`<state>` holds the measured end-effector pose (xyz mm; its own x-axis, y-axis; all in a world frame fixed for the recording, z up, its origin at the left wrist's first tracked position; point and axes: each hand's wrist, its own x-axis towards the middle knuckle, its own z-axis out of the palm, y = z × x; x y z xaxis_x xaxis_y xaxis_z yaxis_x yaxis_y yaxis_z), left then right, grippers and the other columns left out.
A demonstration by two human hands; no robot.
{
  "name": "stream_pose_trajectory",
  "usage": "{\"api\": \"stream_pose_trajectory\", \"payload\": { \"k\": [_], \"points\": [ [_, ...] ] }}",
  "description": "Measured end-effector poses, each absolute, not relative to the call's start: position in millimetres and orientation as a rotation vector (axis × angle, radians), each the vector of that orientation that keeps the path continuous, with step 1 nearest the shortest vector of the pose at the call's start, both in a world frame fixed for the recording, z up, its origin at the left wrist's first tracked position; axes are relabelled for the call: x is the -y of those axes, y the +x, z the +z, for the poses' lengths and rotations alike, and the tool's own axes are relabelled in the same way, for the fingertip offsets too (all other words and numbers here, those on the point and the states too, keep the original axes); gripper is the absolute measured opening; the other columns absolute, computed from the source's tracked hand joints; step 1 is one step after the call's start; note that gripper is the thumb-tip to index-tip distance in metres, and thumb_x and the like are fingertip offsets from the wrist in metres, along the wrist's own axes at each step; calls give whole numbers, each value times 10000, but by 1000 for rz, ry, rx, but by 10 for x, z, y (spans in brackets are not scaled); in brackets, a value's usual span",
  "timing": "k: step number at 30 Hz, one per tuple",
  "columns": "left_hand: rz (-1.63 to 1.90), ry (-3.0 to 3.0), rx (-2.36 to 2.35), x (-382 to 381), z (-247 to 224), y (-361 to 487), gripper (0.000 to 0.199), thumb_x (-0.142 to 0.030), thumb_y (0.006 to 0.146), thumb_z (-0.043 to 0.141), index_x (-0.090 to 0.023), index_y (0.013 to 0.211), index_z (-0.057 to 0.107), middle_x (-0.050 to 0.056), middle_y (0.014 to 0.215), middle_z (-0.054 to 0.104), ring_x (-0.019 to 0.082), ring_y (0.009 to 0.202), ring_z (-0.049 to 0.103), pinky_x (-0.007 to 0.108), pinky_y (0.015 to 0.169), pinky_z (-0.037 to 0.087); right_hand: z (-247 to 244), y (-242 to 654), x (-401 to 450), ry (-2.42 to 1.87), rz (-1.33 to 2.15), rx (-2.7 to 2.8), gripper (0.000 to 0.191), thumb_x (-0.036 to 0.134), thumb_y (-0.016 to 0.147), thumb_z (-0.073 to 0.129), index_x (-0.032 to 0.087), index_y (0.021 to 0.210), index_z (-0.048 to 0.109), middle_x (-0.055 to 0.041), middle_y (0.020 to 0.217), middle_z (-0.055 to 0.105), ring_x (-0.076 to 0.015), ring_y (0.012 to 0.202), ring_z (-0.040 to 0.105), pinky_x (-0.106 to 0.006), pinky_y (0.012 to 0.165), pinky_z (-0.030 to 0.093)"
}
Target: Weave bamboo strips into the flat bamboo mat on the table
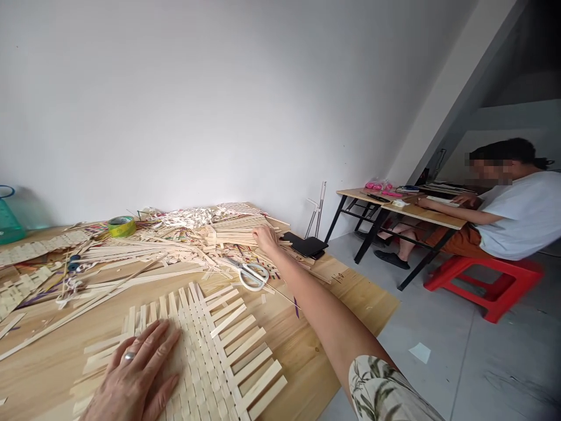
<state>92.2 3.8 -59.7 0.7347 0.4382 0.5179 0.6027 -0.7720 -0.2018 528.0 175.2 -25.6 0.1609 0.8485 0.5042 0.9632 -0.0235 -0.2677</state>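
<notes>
My left hand (140, 368), a ring on one finger, lies flat with outstretched fingers on a woven mat (197, 362) of pale flat strips. Loose strip ends stick out along the mat's far and right edges. My right arm stretches forward, and my right hand (265, 238) is at a bundle of pale strips (239, 231) on the far part of the table. Its fingers are curled together; what they pinch is too small to make out. White-handled scissors (253, 276) lie between the mat and the bundle.
Yellow tape (121, 226), shavings (188, 217) and other woven pieces (44, 248) cover the wooden table's (324, 351) back and left, near a green bottle (9, 219). Black flat objects (307, 245) lie at right. Another person (521, 204) sits on a red stool (486, 280) at a second table.
</notes>
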Motion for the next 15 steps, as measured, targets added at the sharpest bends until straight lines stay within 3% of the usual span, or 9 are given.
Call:
{"api": "stream_pose_trajectory", "payload": {
  "k": [4, 9, 15],
  "points": [
    [-580, -2622, 893, -29, -591, 939, 659, -426, 944, 489, -366, 1555, 251, 15, 1496, 507, 284, 1330, 529, 440, 987, 517, -310, 5339, -1696, -1873, -269, 1695, 239, 349, 974, 585, 151, 1095, 640, -76, 1107, 650, -186, 972, 637, -395, 871, 545],
    [-643, -2569, 814, -98, -714, 902, 688, -477, 913, 502, -364, 1551, 270, 13, 1444, 566, 286, 1259, 591, 410, 916, 544, -327, 5376, -1613, -1788, -259, 1674, 209, 336, 967, 591, 138, 976, 659, -50, 994, 675, -174, 924, 641, -385, 877, 519],
    [-663, -2546, 820, -175, -886, 833, 656, -471, 911, 490, -355, 1536, 326, 16, 1477, 529, 303, 1284, 567, 433, 939, 523, -224, 5409, -1540, -1749, -321, 1577, 202, 230, 968, 481, 182, 956, 677, -79, 983, 710, -226, 991, 618, -363, 937, 400]
  ]
}}
